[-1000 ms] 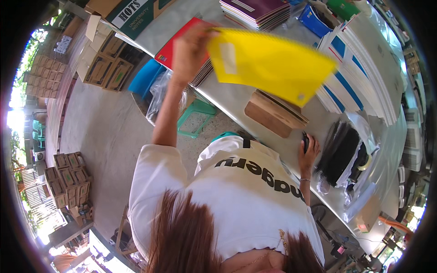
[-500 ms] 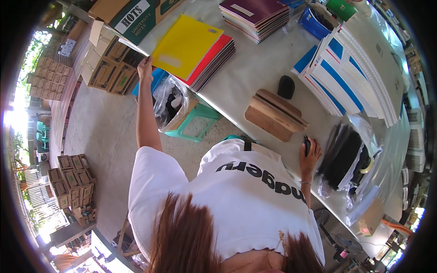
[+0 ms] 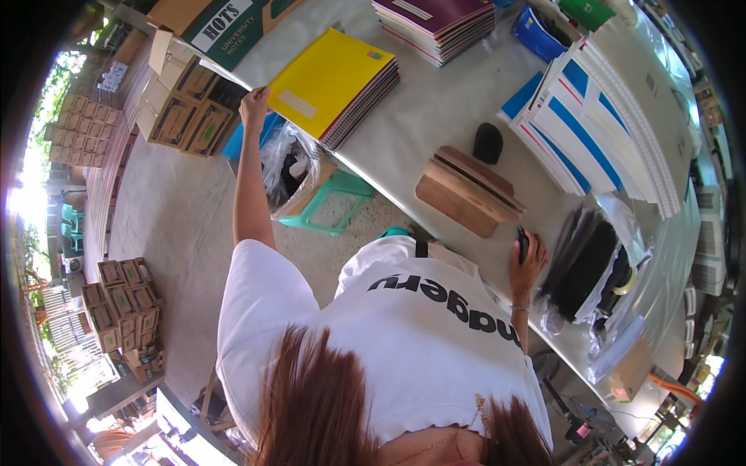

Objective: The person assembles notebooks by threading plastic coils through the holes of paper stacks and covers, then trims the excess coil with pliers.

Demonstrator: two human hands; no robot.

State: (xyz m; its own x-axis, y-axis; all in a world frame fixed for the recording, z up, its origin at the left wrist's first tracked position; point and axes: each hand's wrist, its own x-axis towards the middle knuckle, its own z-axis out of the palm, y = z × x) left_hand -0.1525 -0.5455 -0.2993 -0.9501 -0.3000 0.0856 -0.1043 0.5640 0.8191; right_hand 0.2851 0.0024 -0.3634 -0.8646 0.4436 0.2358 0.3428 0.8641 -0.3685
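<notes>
Fingers of the right hand (image 3: 530, 264) curl round a small black handheld tool (image 3: 523, 245) on the grey tabletop (image 3: 381, 167), just right of the stepped brown wooden block (image 3: 470, 198). Close behind that block sits a dark rounded pad (image 3: 488, 144). Farther off, left of the block, the left hand (image 3: 254, 107) has bent fingers at a corner of the yellow spiral-bound notebook (image 3: 338, 74) (pinching or merely touching, I cannot tell). Half a second ago red cover showed beneath it; now the notebook lies almost square over the dark-edged pile (image 3: 364, 105) — so the stack looks evened up, I judge. Its coil edge faces away from the block; its long axis runs crosswise to the block's length — pale label (image 3: 298, 103) at the left hand's end. Farthest beyond the block stands a purple-topped notebook stack (image 3: 435, 23).
</notes>
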